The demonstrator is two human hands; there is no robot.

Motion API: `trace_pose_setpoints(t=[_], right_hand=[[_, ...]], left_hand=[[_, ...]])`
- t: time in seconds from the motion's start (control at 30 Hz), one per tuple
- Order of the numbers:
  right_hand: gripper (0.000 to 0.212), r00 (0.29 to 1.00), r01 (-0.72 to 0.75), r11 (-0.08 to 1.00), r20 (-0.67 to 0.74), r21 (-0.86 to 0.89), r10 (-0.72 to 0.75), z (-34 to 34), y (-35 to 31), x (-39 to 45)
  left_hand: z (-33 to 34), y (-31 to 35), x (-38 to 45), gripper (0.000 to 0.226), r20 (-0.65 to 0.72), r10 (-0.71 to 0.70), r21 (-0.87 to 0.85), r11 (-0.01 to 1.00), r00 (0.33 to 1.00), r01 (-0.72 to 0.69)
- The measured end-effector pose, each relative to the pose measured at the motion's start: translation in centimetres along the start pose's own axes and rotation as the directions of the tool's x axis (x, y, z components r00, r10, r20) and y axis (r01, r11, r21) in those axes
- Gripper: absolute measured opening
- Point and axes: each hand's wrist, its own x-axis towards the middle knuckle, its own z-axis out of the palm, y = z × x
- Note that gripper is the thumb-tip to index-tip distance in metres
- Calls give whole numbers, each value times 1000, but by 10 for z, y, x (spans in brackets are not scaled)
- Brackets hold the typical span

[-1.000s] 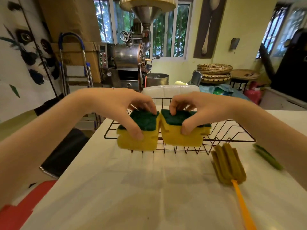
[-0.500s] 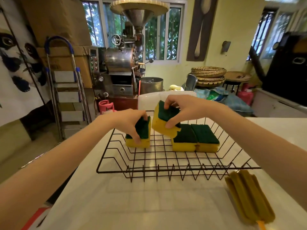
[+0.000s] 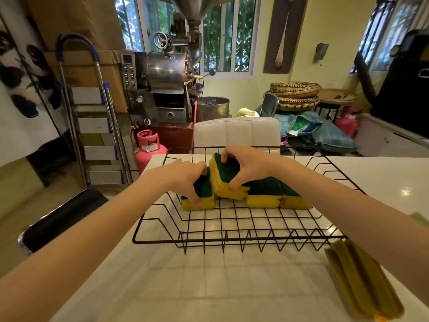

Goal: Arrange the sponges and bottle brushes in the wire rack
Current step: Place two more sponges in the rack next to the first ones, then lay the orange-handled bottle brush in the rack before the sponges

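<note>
So I'm at a white glossy table (image 3: 232, 287) in a pretty cluttered room: there's a big steel roaster machine (image 3: 167, 73) past my hands by the windows, a pink gas cylinder (image 3: 148, 147) off beyond my left hand, a folding step ladder (image 3: 92, 117) further left, and stacked woven baskets (image 3: 294, 94) way out past my right. The black wire rack (image 3: 232, 231) sits right under both hands. Compared to half a second ago, my left sponge has gone from standing up to lying nearly flat on the grid, and the right one has dropped lower and closer to it, now touching. My left hand (image 3: 183, 177) is curled over the left sponge (image 3: 199, 194), thumb on the near yellow edge, fingers over the green top, pinching it. My right hand (image 3: 246, 166) is pinching the tilted sponge (image 3: 226, 180) too, thumb low on the front, fingers hooked over the raised back edge; it leans against the two flat sponges (image 3: 276, 194) lying side by side under my right wrist. A bottle brush (image 3: 362, 280) lies on the table near my right forearm, outside the rack.
</note>
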Motion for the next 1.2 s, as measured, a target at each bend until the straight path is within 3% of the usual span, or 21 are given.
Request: trace_pose_setpoints(t=[0.27,0.5,0.67,0.83,0.93,1.07,1.2], right_hand=[[58,997,-16,990,71,-137,26,11,5,3],[58,994,1,994,107,-112,11,17,6,6],[63,990,-11,993,136,-120,27,18,8,5],[75,988,12,967,153,-256,28,13,5,-3],[76,988,-41,984,139,-173,66,0,5,-20],[72,994,-95,995,47,-41,97,-22,6,-62],[64,990,-107,992,-89,68,113,-38,8,-116]], left_hand=[[-4,-8,1,73,27,-5,-105,994,1000,8],[-4,-8,4,70,34,20,-139,990,999,-15],[-3,-3,6,69,51,7,-105,995,999,-2],[-5,8,4,69,88,-39,-4,999,995,40],[-17,22,-5,68,141,-59,18,998,988,57],[-39,63,-28,67,113,38,-4,999,993,-38],[-52,114,-52,53,-107,259,-134,953,960,-272]])
